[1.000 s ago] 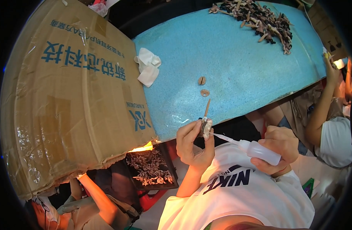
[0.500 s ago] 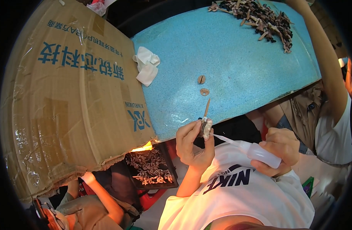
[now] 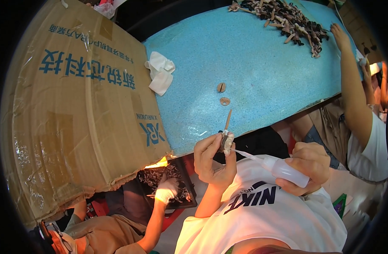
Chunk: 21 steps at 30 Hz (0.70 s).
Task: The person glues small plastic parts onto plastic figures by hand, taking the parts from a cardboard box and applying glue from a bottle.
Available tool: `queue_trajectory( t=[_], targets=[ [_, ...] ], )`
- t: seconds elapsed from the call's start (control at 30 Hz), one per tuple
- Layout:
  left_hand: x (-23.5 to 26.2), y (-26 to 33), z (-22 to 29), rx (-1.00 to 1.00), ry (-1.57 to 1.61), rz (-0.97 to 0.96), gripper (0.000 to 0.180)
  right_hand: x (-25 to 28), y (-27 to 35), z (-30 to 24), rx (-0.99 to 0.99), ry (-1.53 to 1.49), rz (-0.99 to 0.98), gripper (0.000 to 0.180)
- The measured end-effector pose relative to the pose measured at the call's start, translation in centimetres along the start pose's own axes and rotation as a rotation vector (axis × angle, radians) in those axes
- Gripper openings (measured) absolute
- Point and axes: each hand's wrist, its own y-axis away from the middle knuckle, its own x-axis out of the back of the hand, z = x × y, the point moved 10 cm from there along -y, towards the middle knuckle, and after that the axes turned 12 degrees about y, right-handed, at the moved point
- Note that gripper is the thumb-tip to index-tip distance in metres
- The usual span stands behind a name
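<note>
Between its fingertips my left hand (image 3: pixel 215 158) pinches a small white and dark figure (image 3: pixel 228 142), just off the front edge of the blue tabletop. A thin tan stick (image 3: pixel 228 120) points up from that figure. My right hand (image 3: pixel 309 167) is wrapped round a translucent white squeeze bottle (image 3: pixel 289 171). The bottle's narrow nozzle (image 3: pixel 244 154) reaches left, its tip at or very close to the figure; whether they touch I cannot tell. Beyond my left hand, a brown round piece with a hole (image 3: pixel 224 101) and a slotted brown piece (image 3: pixel 221 87) lie on the blue surface.
A large cardboard box (image 3: pixel 75 106) stands at the left, beside a crumpled white tissue (image 3: pixel 161 72). Many small dark and pale parts (image 3: pixel 287 23) are heaped on the blue table (image 3: pixel 194 55)'s far right. One co-worker's gloved hand (image 3: pixel 167 190) is over a black tray (image 3: pixel 189 203) of parts.
The co-worker at lower left now has a gloved hand over the black tray. The right-hand co-worker's arm has drawn back toward the table's right edge. My own hands stay nearly still.
</note>
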Motion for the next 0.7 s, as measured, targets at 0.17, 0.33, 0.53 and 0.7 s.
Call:
queue_trajectory(
  t=[0.17, 0.33, 0.53, 0.7],
  targets=[
    [0.0, 0.4, -0.6, 0.096, 0.034, -0.014, 0.035, 0.0, 0.0, 0.0, 0.003, -0.01, -0.011, 0.036],
    [0.0, 0.4, -0.6, 0.095, 0.043, -0.011, 0.033, 0.3, 0.0, 0.0, 0.008, -0.022, 0.041, 0.036],
    [0.2, 0.4, -0.6, 0.047, 0.04, 0.017, 0.036, 0.1, 0.1, 0.2, -0.01, -0.013, 0.014, 0.034],
    [0.6, 0.9, -1.2, 0.105, 0.044, 0.034, 0.036, 0.5, 0.8, 1.1, -0.068, -0.062, 0.037, 0.034]
  ],
)
